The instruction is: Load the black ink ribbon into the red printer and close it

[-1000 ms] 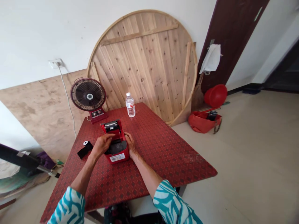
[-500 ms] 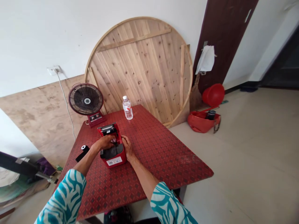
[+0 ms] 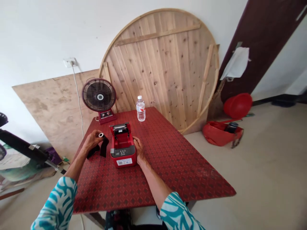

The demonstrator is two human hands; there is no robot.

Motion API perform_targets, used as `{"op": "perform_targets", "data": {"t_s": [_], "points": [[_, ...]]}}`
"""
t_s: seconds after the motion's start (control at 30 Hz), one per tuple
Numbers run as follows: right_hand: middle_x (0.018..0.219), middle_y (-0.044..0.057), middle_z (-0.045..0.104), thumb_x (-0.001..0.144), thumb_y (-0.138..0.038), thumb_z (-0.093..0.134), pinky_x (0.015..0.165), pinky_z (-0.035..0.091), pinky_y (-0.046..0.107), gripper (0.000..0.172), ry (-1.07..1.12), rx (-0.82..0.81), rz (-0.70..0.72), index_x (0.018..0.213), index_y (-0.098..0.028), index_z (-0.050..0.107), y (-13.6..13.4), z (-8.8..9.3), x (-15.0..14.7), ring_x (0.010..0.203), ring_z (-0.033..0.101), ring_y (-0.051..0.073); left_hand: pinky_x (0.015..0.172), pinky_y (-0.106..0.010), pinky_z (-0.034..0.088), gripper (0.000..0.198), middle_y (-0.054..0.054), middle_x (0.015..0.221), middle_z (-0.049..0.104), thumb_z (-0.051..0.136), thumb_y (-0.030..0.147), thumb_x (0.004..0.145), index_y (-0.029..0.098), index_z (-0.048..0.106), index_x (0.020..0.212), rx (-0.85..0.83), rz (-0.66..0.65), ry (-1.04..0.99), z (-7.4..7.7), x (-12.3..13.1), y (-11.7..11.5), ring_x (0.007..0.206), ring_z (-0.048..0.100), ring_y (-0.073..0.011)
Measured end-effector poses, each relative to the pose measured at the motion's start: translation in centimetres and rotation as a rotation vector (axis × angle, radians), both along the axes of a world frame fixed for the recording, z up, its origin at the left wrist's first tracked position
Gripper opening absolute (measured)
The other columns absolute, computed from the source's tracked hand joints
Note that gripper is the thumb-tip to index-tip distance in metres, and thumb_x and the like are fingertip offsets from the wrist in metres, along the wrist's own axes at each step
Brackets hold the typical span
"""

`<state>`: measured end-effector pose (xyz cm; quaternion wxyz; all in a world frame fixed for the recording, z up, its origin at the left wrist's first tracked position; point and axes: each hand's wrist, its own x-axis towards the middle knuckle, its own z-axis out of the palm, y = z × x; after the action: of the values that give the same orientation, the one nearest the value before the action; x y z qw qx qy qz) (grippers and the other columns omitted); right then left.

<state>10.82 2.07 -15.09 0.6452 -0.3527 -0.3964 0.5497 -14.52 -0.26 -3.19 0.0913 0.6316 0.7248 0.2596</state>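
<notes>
Since half a second ago the left hand (image 3: 92,141) has come out of the printer's open bay and swung out to its own left. There it has taken up the black roll (image 3: 101,136) that lay on the table (image 3: 168,159). The right hand (image 3: 138,149) has stayed against the printer's right flank.

The red printer (image 3: 122,150) stands on the table between the two hands, its lid (image 3: 120,129) tipped back on the far side. It looks like a rigid plastic box, heavy enough to stay put, and best steadied by its flat sides. The right hand does that, with fingers laid out nearly straight and clasping nothing.

The roll sits just left of the printer, raised a little in the left hand's curled fingers. Its white core faces up and a loose black tail (image 3: 104,149) hangs from it. It seems light and soft-wound, likely to unspool, so a hold across the wound body near the core suits it better than one on the tail.

The floor of the bay is hidden behind the front panel. The front label (image 3: 123,162) is too small to read. The left fingertips lie behind the roll, and I cannot tell whether the tail's end touches the table.
</notes>
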Motion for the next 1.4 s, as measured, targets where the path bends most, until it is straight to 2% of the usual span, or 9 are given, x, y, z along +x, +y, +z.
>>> {"op": "perform_targets", "data": {"t_s": [0.17,0.37,0.53,0.67,0.8,0.93,1.03,1.2,1.4], "points": [[0.107,0.003,0.072,0.076,-0.05,0.059,0.085,0.047,0.035,0.039,-0.027,-0.027,0.005,0.103,-0.025,0.069,-0.1,0.1,0.3,0.099,0.063,0.023,0.087,-0.039,0.046,0.016,-0.007,0.08,0.073,0.067,0.021,0.068,0.019,0.066,0.084,-0.067,0.068,0.038,-2.8,0.8,1.8,0.091,0.068,-0.0285],[0.11,0.004,0.071,0.075,-0.05,0.058,0.084,0.047,0.035,0.04,-0.048,-0.04,0.003,0.104,-0.024,0.068,-0.1,0.0,0.3,0.102,0.062,0.024,0.103,-0.045,0.037,0.026,-0.006,0.085,0.076,0.075,0.025,0.062,0.022,0.07,0.088,-0.024,0.048,-0.058,-3.5,-0.1,2.4,0.104,0.066,-0.0311],[0.109,0.004,0.072,0.076,-0.052,0.058,0.083,0.047,0.035,0.042,-0.033,-0.044,0.033,0.106,-0.024,0.067,0.0,-0.2,0.3,0.1,0.063,0.024,0.093,-0.038,0.049,0.055,-0.013,0.113,0.072,0.058,0.059,0.075,0.017,0.065,0.11,0.09,0.056,-0.283,-3.0,-5.1,0.0,0.11,0.065,-0.0269],[0.111,0.005,0.071,0.077,-0.053,0.057,0.083,0.047,0.035,0.043,-0.059,-0.025,0.015,0.106,-0.024,0.068,0.1,-0.3,0.3,0.102,0.062,0.024,0.09,-0.041,0.053,0.077,-0.016,0.107,0.074,0.064,0.075,0.056,0.015,0.067,0.104,0.082,0.037,-0.416,-3.7,-7.6,-2.9,0.106,0.067,-0.0305],[0.109,0.004,0.071,0.076,-0.054,0.057,0.081,0.047,0.034,0.044,-0.052,-0.035,0.016,0.106,-0.024,0.067,0.1,-0.2,0.2,0.098,0.063,0.023,0.091,-0.041,0.053,0.08,-0.014,0.11,0.073,0.077,0.067,0.045,0.016,0.065,0.107,0.037,-0.053,-0.59,-5.8,-6.6,-3.5,0.106,0.067,-0.0306],[0.105,0.003,0.073,0.076,-0.053,0.058,0.078,0.048,0.034,0.044,-0.024,-0.043,0.037,0.107,-0.024,0.066,0.0,0.0,0.1,0.092,0.064,0.023,0.088,-0.042,0.054,0.079,-0.014,0.104,0.074,0.076,0.068,0.048,0.014,0.063,0.104,0.101,0.015,-0.641,-7.0,-5.2,-2.9,0.102,0.068,-0.0316],[0.107,0.003,0.072,0.075,-0.051,0.059,0.08,0.047,0.034,0.041,-0.024,-0.044,0.015,0.104,-0.024,0.068,0.0,0.1,0.0,0.095,0.063,0.023,0.08,-0.038,0.056,0.082,-0.013,0.104,0.073,0.074,0.069,0.055,0.014,0.059,0.114,0.107,0.009,-0.681,-5.7,-4.7,-3.6,0.093,0.07,-0.0287],[0.105,0.003,0.073,0.076,-0.052,0.059,0.081,0.048,0.035,0.042,-0.017,-0.029,0.02,0.106,-0.024,0.068,0.2,0.0,-0.1,0.096,0.064,0.023,0.065,-0.032,0.056,0.08,-0.012,0.107,0.072,0.074,0.062,0.063,0.016,0.056,0.127,-0.017,-0.189,-0.757,-0.9,-1.3,-5.4,0.08,0.07,-0.0244],[0.106,0.002,0.072,0.076,-0.052,0.057,0.084,0.048,0.035,0.041,-0.016,-0.015,0.011,0.105,-0.025,0.069,0.3,-0.1,-0.2,0.1,0.063,0.023,0.082,-0.032,0.053,0.054,-0.01,0.107,0.073,0.068,0.051,0.072,0.015,0.066,0.112,-0.095,-0.446,-0.499,1.9,6.4,-3.6,0.095,0.068,-0.0241]]}}
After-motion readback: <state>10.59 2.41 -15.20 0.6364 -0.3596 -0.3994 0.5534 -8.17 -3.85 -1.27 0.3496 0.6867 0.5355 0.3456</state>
